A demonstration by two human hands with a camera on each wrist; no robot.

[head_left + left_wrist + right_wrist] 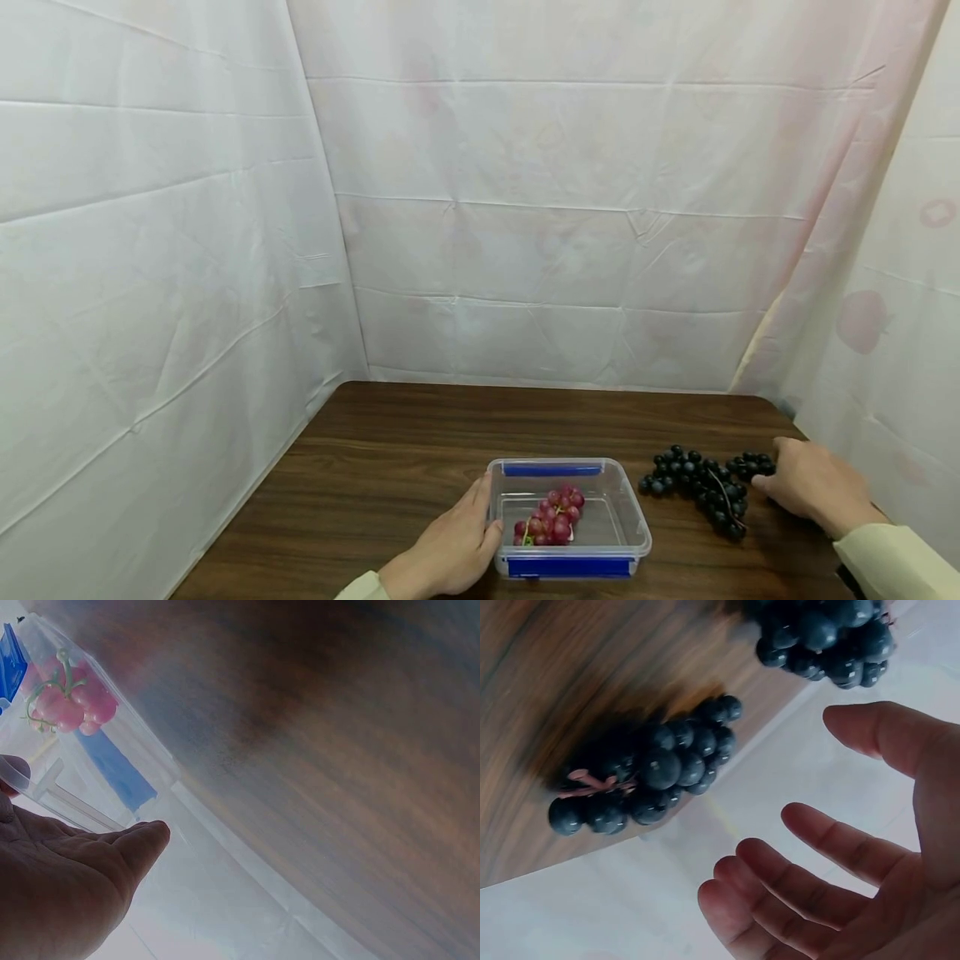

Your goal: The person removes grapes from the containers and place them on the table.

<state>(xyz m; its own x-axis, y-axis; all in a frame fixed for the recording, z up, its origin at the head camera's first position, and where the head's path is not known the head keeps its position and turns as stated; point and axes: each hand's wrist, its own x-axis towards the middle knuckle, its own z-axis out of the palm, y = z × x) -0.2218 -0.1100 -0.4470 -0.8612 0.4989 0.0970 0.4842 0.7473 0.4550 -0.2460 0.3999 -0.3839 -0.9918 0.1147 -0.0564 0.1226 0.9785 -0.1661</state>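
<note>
A clear plastic food container [622,517] with blue clips stands on the table. Inside it lies a small bunch of red grapes [551,518]. Against the container's left side rests my left hand [455,542], its fingers extended along the wall; the left wrist view shows the palm [67,877] beside the clear plastic. To the right lie a large bunch of black grapes [690,477] and a smaller bunch of black grapes [750,465]. My right hand [813,483] is just right of the smaller bunch. In the right wrist view its fingers [810,889] are spread and hold nothing.
The dark wooden table [390,467] has its far edge against a white sheet [525,250]. More white sheeting hangs close along the left [172,292] and right sides.
</note>
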